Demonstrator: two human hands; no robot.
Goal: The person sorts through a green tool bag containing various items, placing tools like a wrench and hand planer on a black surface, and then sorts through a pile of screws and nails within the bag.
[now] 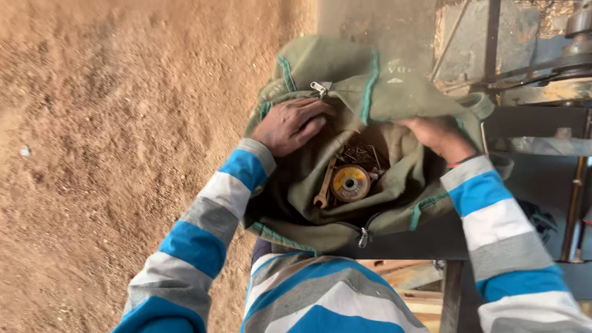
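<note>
An olive green cloth bag (pixel 345 74) with teal trim and a zipper lies open in front of me on a dark metal table. My left hand (pixel 290 125) grips the bag's left edge and holds it apart. My right hand (pixel 439 135) reaches into the right side of the opening, its fingers hidden by the cloth. Inside the bag lie a rusty open-ended spanner (pixel 325 183), a round yellow disc (pixel 349 182) with a metal centre, and a pile of nails (pixel 361 153).
A dark metal table (pixel 431 237) carries the bag. Metal machine parts and bars (pixel 542 68) stand at the upper right. Sawdust-covered ground (pixel 123 135) fills the left side. Wooden planks (pixel 413 283) show below the table.
</note>
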